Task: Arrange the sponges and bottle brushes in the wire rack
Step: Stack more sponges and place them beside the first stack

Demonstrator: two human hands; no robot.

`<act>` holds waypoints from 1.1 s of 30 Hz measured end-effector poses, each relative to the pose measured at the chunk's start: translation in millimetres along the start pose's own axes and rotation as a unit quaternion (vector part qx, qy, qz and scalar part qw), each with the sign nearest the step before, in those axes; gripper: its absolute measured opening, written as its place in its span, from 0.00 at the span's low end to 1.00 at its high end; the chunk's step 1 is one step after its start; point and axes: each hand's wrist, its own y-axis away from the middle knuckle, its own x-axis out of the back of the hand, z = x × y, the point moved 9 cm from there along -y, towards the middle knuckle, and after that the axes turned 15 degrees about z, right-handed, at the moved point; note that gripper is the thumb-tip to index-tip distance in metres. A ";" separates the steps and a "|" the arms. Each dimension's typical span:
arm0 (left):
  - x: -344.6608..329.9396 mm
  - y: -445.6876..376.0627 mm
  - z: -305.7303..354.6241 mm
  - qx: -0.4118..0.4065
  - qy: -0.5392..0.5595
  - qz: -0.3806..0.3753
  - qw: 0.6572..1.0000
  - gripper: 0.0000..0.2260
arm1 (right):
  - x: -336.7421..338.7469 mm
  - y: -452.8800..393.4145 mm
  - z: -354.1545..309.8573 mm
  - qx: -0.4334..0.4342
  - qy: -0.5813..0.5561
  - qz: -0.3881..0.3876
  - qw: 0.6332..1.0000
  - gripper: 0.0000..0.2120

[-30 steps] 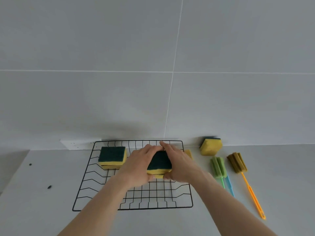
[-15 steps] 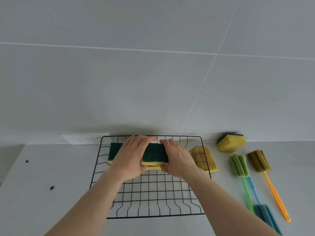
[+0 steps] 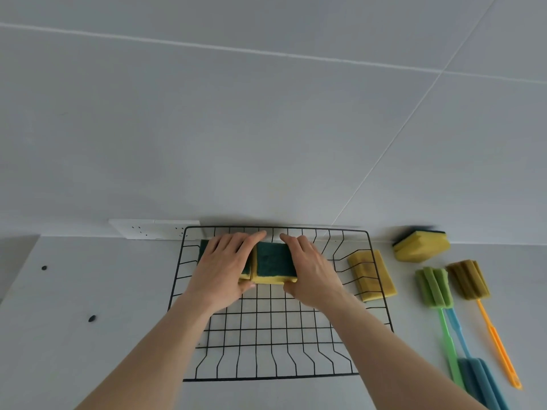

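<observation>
My left hand (image 3: 225,266) and right hand (image 3: 307,272) grip the green-topped sponge (image 3: 273,265) between them; I should butt it squarely against its neighbour (image 3: 203,247) at the wire rack (image 3: 381,287)'s back edge.

Soft, even, dim daylight; faint shadows, wide-angle bending at edges

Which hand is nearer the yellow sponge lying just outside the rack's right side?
Right. The right hand sits just left of that yellow sponge; the left hand is farther off, beyond the green-topped sponge between them.
</observation>
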 end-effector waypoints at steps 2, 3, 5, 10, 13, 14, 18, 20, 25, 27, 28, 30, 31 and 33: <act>-0.5 -0.7 -0.8 -0.001 -0.006 0.002 1.000 0.51 | 1.0 -0.1 -0.8 0.000 -0.001 0.011 1.000 0.50; -0.5 -0.8 -0.8 -0.004 -0.010 0.003 1.000 0.51 | 1.9 0.1 -1.1 -0.002 -0.004 0.017 1.000 0.51; 0.9 -0.5 -0.1 -0.010 -0.013 0.007 1.000 0.52 | 4.7 1.0 0.7 -0.014 -0.009 0.030 0.999 0.51; 11.2 -4.2 6.0 -0.014 0.000 0.037 0.999 0.49 | 14.1 3.2 8.2 -0.036 -0.022 0.060 0.997 0.47; 14.8 -5.9 8.2 -0.014 -0.008 0.050 0.999 0.43 | 17.9 2.8 7.3 -0.029 -0.022 0.070 0.997 0.44; 14.5 -5.8 8.0 -0.013 -0.014 0.050 0.999 0.42 | 18.6 2.7 6.9 -0.028 -0.019 0.073 0.997 0.43; 12.0 -5.2 7.2 0.007 -0.019 0.046 0.999 0.43 | 22.1 3.8 7.7 -0.037 -0.010 0.088 0.995 0.43; 11.2 -4.3 5.6 0.020 -0.015 0.045 0.999 0.46 | 23.4 4.2 9.7 -0.041 -0.016 0.093 0.995 0.43; 11.2 -0.4 -2.3 0.042 -0.022 0.041 0.998 0.47 | 23.2 3.8 13.5 -0.049 -0.018 0.091 0.995 0.44; 11.5 0.5 -1.9 0.040 -0.024 0.042 0.998 0.47 | 21.4 3.4 9.6 -0.039 -0.022 0.088 0.995 0.45; 11.9 1.1 -1.4 0.039 -0.024 0.044 0.998 0.48 | 20.6 3.4 8.4 -0.037 -0.026 0.087 0.995 0.46; 13.1 2.6 0.2 0.029 -0.028 0.049 0.998 0.48 | 17.8 4.6 7.6 -0.039 -0.047 0.081 0.995 0.50; 13.7 3.2 1.5 0.022 -0.029 0.051 0.998 0.48 | 16.5 6.0 7.4 -0.039 -0.064 0.078 0.994 0.51; 15.0 3.0 3.6 0.013 -0.029 0.053 0.998 0.43 | 15.6 10.2 7.1 -0.040 -0.098 0.082 0.991 0.50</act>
